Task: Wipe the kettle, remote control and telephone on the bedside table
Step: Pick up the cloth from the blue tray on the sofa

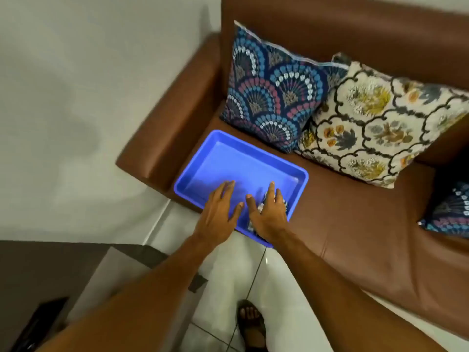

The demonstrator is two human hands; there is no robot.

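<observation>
A blue plastic tray (228,153) lies on the seat of a brown sofa, at its left end. Both my hands reach into the tray's near part. My left hand (219,212) is flat with fingers spread and holds nothing. My right hand (269,214) rests palm down on a patterned cloth (261,207) in the tray's near right corner; most of the cloth is hidden under the hand. No kettle, remote control or telephone is in view.
The brown sofa (355,224) carries a blue fan-patterned cushion (271,90), a cream floral cushion (375,123) and another blue cushion (449,212) at the right edge. A dark table corner (50,280) sits at lower left. My sandalled foot (251,323) stands on white floor tiles.
</observation>
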